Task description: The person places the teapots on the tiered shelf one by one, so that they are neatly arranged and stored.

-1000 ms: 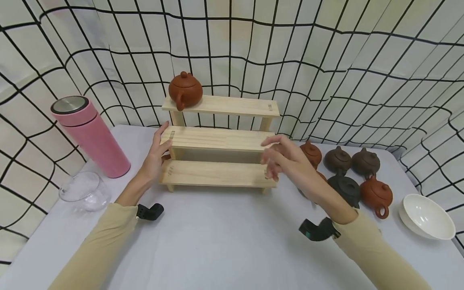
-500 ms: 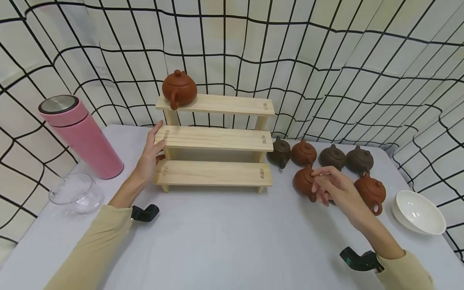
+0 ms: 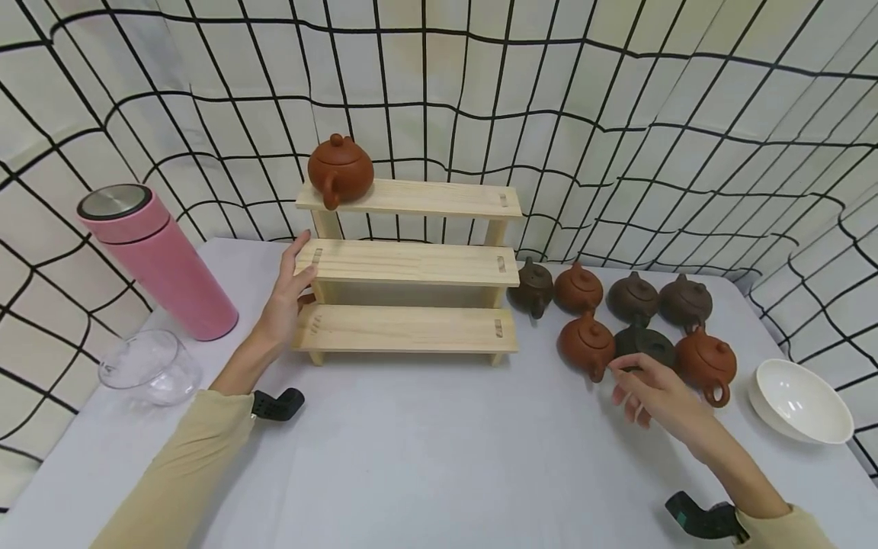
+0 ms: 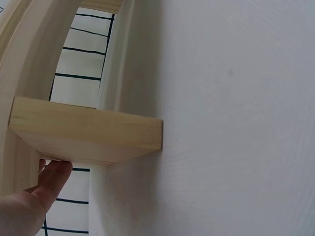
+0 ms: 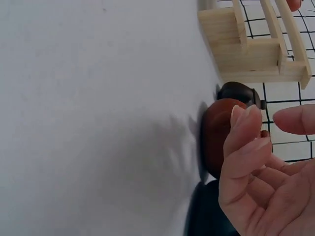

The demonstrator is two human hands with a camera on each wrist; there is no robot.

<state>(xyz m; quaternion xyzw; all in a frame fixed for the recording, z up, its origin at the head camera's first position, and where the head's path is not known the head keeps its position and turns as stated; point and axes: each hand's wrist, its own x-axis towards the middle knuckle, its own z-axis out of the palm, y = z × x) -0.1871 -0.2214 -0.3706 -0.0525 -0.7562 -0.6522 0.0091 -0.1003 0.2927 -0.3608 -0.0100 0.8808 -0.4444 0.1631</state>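
Observation:
A three-tier wooden display shelf [image 3: 405, 263] stands at the back middle, with a reddish-brown teapot [image 3: 341, 172] at the left of its top tier. My left hand [image 3: 280, 305] grips the shelf's left end at the middle tier; in the left wrist view its fingertips [image 4: 60, 172] lie against the wood. My right hand [image 3: 661, 400] hovers at the front of a teapot group, fingers loosely bent and holding nothing. Nearest to it are a dark green-grey teapot [image 3: 645, 347], partly hidden behind the hand, and a reddish-brown teapot [image 3: 586, 345]. Another reddish-brown teapot [image 3: 706, 364] sits just right.
Farther back are a dark teapot [image 3: 531, 288], a reddish-brown one [image 3: 578, 288] and two dark brown ones, left [image 3: 632, 297] and right [image 3: 686, 301]. A white bowl [image 3: 801, 404] stands far right. At left are a pink thermos [image 3: 161, 263] and a clear glass bowl [image 3: 151, 370]. Black netting encloses the back.
My right hand has moved from the shelf's right end over to the right and nearer, in front of the teapots. My left hand has stayed on the shelf. The head view has shifted slightly.

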